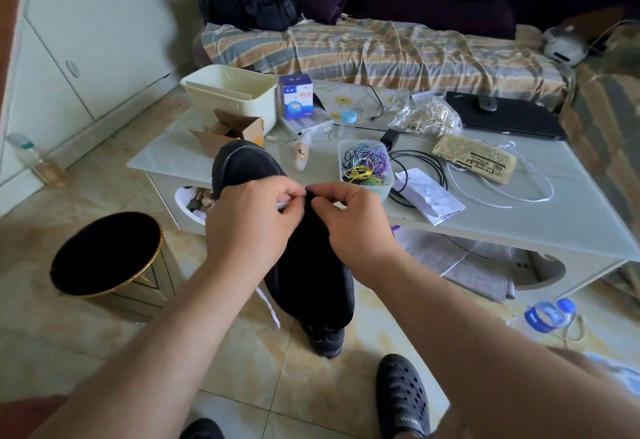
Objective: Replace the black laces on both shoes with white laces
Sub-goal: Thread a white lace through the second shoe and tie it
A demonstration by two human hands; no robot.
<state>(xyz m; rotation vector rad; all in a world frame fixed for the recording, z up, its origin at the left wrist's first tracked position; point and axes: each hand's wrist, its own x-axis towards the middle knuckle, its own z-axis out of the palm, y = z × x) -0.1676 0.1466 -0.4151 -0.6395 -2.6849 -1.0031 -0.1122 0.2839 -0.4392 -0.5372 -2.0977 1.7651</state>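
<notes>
Above the tiled floor (104, 352), both hands are pinching at the black shoe (304, 275): left hand (252, 220) gripping white lace (282, 205), right hand (353, 223) steadying the eyelet edge; threading is seemingly underway; pulling through comes next.

Both forearms reach forward, left hand (251, 220) and right hand (349, 222) meeting knuckle to knuckle, fingers curled, thumbs and forefingers pinching tight.

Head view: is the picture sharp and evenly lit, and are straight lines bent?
Head view: soft daylight, no hard glare; the black shoe loses detail in darkness; the table edge and wall lines curve from wide-angle distortion; the corners look blurred and stretched.
</notes>
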